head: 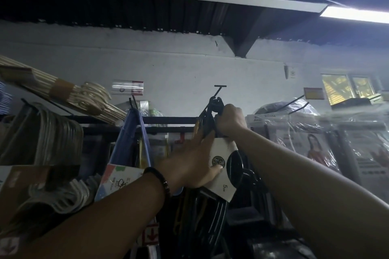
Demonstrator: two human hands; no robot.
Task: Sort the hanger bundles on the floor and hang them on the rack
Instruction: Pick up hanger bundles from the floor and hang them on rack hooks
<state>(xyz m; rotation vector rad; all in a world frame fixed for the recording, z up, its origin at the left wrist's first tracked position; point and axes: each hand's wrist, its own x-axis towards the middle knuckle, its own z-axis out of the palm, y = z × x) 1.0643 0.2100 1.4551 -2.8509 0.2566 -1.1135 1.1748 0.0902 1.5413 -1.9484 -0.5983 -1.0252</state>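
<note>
Two hands are on one bundle of black hangers, raised to the rack. The bundle hangs roughly vertical. Its long axis runs from the hooks at the top, past the white card, to the dark lower ends. The hooks sit at the peg, a black rod that slants up from the rack and ends in a T-bar. Whether the hooks are already over the rod or only against it cannot be told.

Right hand: nearer the peg, just right of the hooks. Its fingers are curled tight round the hanger necks. It carries and steers the top.

Left hand: lower, on the left side of the bundle. Its fingers lie nearly straight along the edge, with the thumb flat on the card. It presses and steadies the bundle and wraps round nothing visible.

Judgement: the step in hand is seating the hooks on the peg. The move depends on the hooks clearing the T-bar, then sliding down the rod. A blue bundle hangs on the next peg to the left, apart.
</note>
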